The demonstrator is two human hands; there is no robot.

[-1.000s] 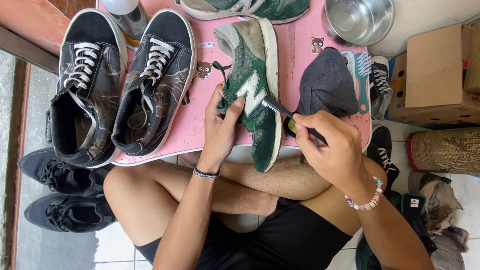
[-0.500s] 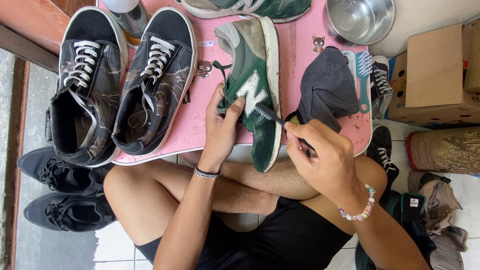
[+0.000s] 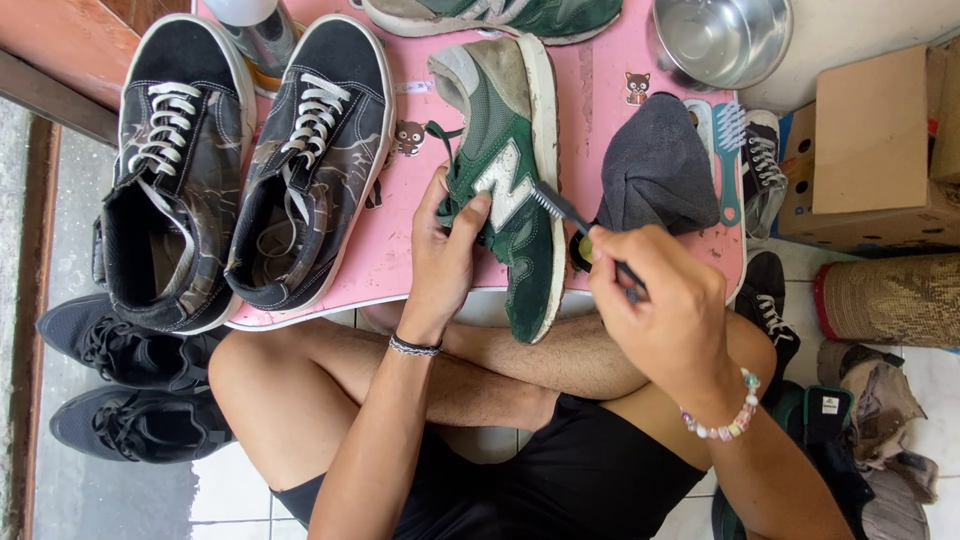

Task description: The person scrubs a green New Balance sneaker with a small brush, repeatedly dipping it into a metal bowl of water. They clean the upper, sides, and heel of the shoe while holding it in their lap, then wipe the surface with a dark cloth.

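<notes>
A green sneaker (image 3: 510,130) with a white side mark lies on its side on the pink table (image 3: 590,100), its heel hanging over the near edge. My left hand (image 3: 445,250) grips its collar and side. My right hand (image 3: 665,300) holds a dark toothbrush (image 3: 570,215), whose bristles touch the sneaker's side near the white mark. My crossed bare legs are under the table edge.
Two black high-top shoes (image 3: 245,170) stand on the table's left. A grey cloth (image 3: 655,170), a teal brush (image 3: 730,150) and a metal bowl (image 3: 720,35) are at the right. A cardboard box (image 3: 880,140) stands far right; black sneakers (image 3: 120,390) lie on the floor at left.
My right hand has shifted slightly left and back with the toothbrush, stroking along the sneaker's side. My left hand keeps its hold on the shoe.
</notes>
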